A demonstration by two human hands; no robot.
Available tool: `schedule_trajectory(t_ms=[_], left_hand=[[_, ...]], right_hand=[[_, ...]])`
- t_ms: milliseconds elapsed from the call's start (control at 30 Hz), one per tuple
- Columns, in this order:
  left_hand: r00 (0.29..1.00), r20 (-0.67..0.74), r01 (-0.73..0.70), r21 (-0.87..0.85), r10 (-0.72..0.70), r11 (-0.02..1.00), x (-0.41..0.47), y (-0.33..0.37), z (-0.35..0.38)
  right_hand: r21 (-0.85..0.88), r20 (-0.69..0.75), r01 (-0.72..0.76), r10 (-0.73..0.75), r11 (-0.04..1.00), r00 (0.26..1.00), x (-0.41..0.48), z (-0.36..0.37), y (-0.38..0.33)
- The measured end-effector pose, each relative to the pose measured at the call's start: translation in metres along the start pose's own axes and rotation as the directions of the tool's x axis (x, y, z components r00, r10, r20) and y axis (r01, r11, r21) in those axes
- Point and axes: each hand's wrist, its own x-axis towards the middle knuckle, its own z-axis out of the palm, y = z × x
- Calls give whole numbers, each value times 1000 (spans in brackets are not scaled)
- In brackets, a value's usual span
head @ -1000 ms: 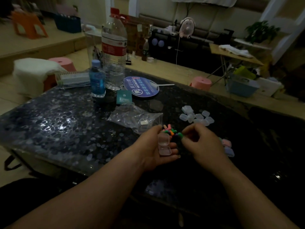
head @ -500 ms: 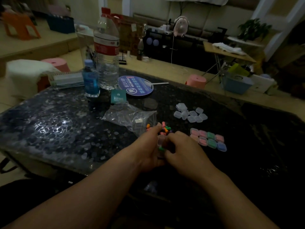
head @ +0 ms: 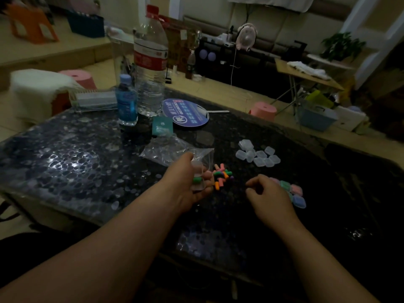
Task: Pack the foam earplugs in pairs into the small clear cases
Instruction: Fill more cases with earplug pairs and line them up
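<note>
Dim light over the dark, pebble-patterned table blurs fine detail. The right hand hides part of a row of filled cases. The left hand, palm turned inward, grips an open clear case with a green earplug inside, just beside the loose earplugs. The right hand's fingers are loosely curled over the table, with nothing visible in them.

An open case, green plug inside, is held just left of the loose plugs; empty cases are heaped behind, filled cases lined up right.
</note>
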Motion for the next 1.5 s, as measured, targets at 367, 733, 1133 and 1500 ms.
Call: schedule_trajectory(t_ms=[367,733,1133,1500], left_hand=[[999,32,-15,-18,16,1000,4,5,0],[999,-15,-29,-14,28,999,8,10,-2],[1000,3,-19,26,19,999,6,5,1],[989,127,60,157,-81,986,2,-14,18]], right_hand=[[-269,230,179,-118,946,966,89,20,-8],[-317,287,238,-146,918,947,97,24,-9],[-324,232,220,-148,920,961,66,6,-1],[-74,31,103,-101,992,994,-4,-28,-21]])
